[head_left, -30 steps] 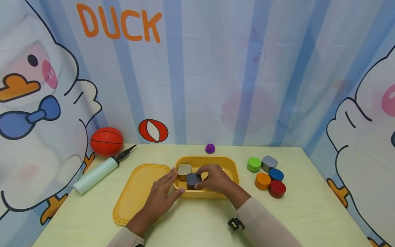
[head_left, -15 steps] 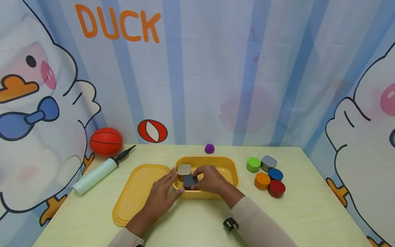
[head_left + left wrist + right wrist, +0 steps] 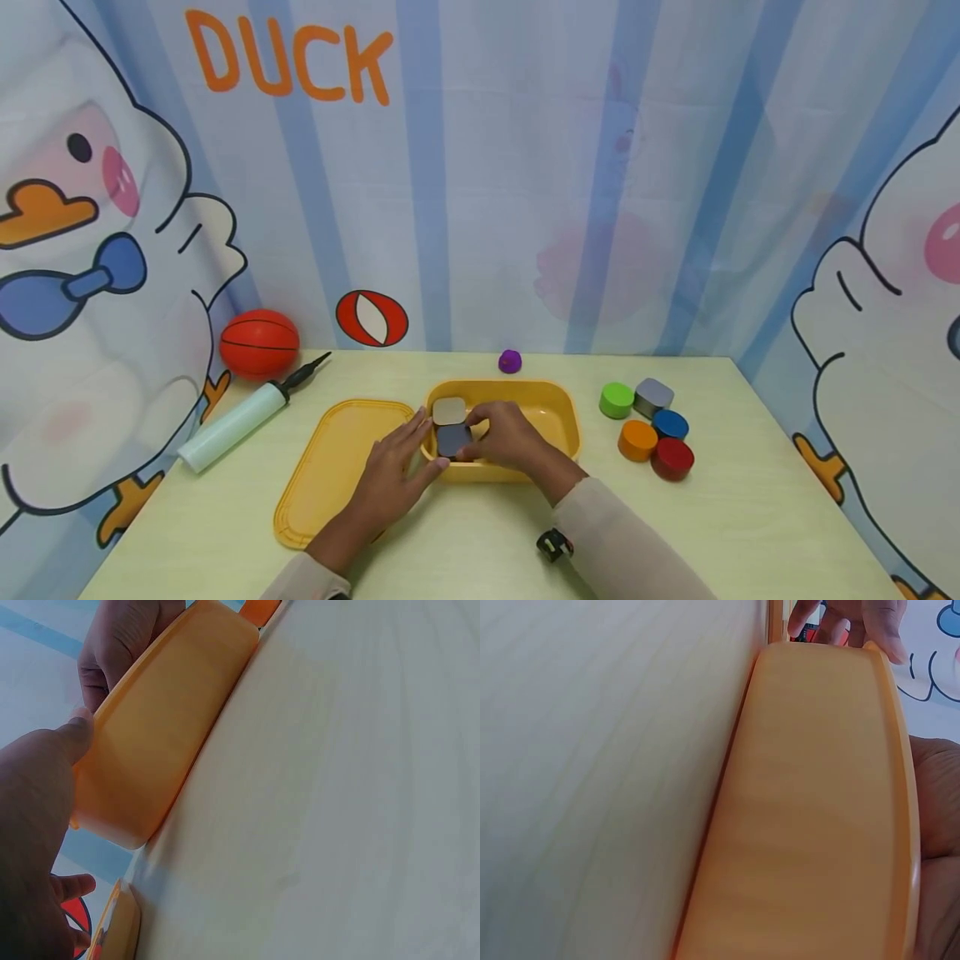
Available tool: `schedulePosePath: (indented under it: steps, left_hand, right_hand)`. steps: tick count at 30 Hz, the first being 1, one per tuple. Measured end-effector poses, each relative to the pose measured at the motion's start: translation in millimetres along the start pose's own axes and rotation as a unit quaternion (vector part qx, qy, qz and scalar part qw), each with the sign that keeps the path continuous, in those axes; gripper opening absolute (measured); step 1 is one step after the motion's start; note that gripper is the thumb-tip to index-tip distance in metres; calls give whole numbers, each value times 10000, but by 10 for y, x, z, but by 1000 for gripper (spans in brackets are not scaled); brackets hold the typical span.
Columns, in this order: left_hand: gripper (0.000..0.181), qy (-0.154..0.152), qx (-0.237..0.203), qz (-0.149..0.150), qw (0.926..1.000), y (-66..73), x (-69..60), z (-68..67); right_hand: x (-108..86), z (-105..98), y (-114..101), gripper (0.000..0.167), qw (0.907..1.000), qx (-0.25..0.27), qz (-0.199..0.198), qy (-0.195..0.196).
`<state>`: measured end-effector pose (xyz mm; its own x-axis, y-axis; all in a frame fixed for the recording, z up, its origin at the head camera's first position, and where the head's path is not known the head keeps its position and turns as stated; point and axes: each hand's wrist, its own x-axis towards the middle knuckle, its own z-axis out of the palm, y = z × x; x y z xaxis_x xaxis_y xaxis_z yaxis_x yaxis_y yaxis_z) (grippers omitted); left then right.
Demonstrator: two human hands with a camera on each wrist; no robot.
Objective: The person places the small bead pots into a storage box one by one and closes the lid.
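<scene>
Nearest me, a small black device (image 3: 555,546) sits beside my right sleeve (image 3: 630,542), above the table (image 3: 465,558). My left hand (image 3: 393,479) reaches in from the left with its fingers straight and spread, holding nothing, thumb at the near rim of the yellow box (image 3: 517,473) and fingertips by its left end. One yellow lid (image 3: 322,483) lies flat to the left, partly under that hand.

My right hand (image 3: 513,437) is over the box, thumb and finger pinching the dark grey block (image 3: 453,443). That block is in the near left corner, directly left of my right fingertips, so the right hand is the nearer one. The box's long axis runs left to right; the block looks about square from above, with no clear long axis. Just beyond it, on the far side, sits the beige block (image 3: 449,410); I can't tell whether the two touch. I count two blocks inside.

Right of the box are five more, one of each colour: red block (image 3: 672,462), orange block (image 3: 637,444), blue block (image 3: 671,427), light grey block (image 3: 654,398), green block (image 3: 617,402). To the far left lie one pump (image 3: 236,429) and, beyond it, one red ball (image 3: 260,344). One small purple thing (image 3: 510,362) is at the far edge, before the striped curtain (image 3: 510,167).
</scene>
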<state>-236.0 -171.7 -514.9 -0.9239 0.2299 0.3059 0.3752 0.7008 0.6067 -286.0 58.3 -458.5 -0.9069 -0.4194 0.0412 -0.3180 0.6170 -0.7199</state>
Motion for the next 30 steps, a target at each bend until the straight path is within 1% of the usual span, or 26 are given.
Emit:
schedulePosePath:
  steps: [5, 11, 14, 22, 30]
  left_hand:
    - [75, 14, -13, 18, 10000, -2, 3, 6]
    - [75, 50, -7, 55, 10000, 6, 0, 9]
    - [75, 97, -27, 101, 9999, 8, 0, 11]
    - [75, 212, 16, 275, 9994, -5, 7, 17]
    - [75, 198, 45, 322, 9993, -4, 12, 16]
  right_hand:
    - [20, 27, -23, 46, 10000, 25, -1, 64]
    - [47, 55, -25, 52, 9999, -70, 61, 77]
    - [56, 59, -25, 52, 9999, -53, 62, 58]
    - [79, 77, -27, 45, 9999, 95, -84, 49]
    - [71, 79, -43, 44, 9999, 76, -28, 75]
